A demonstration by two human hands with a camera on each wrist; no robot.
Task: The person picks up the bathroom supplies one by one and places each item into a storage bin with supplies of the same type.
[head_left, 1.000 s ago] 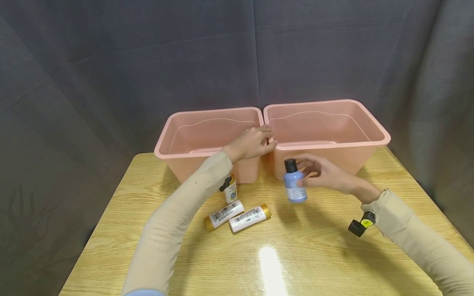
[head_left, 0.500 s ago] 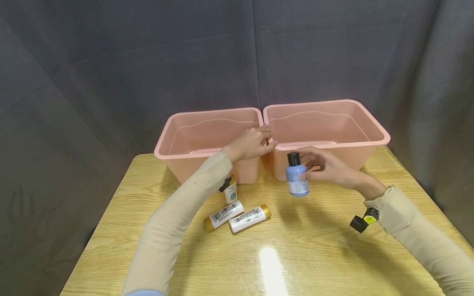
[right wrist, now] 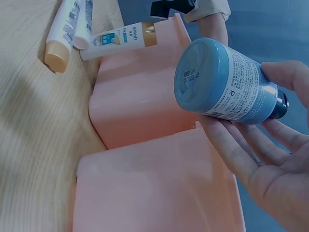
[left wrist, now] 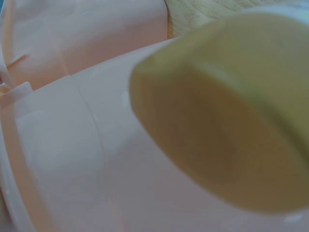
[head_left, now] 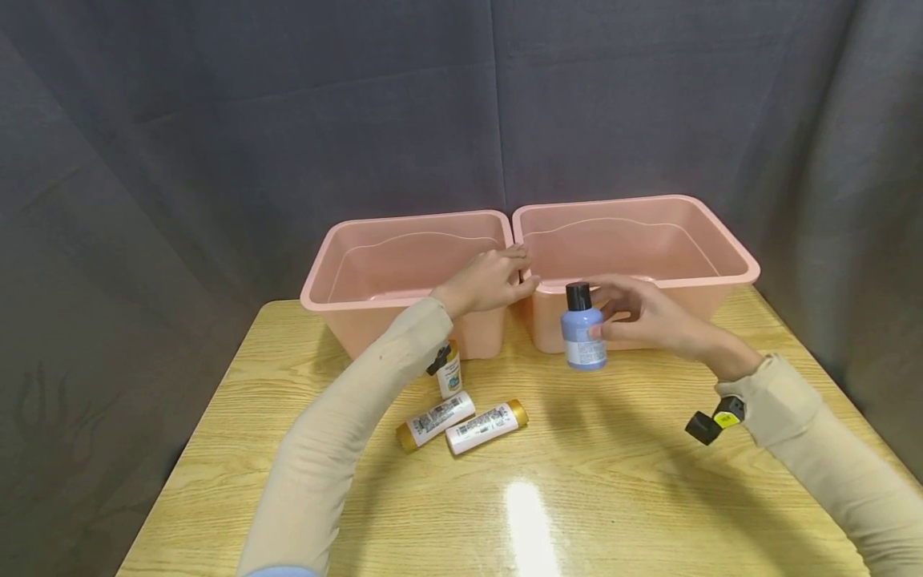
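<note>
The right hand [head_left: 642,320] pinches a small blue bottle [head_left: 582,336] between thumb and fingers, holding it upright in the air at the centre of the head view, just in front of the right pink bin [head_left: 692,240]. The left hand [head_left: 486,280] rests on the near right corner of the left pink bin [head_left: 339,272], its fingers curled over the rim where the two bins meet.

The bottle is pale blue plastic with a black screw cap and a white printed label on its lower half; the right wrist view shows its round flat base and small print along the side.

Nearest the viewer, the wooden table [head_left: 577,497] shows a bright glare patch at lower centre. Left of centre lie two white tubes with gold caps [head_left: 461,421], side by side and touching. Just behind them a third gold-capped bottle [head_left: 449,370] stands upright against the front wall of the left bin, partly hidden by the left sleeve [head_left: 346,425]. Farther back the two bins sit side by side, rims touching, with a dark grey curtain [head_left: 288,120] behind them.

The left wrist view shows only blurred pink plastic and a gold cap, very close.
</note>
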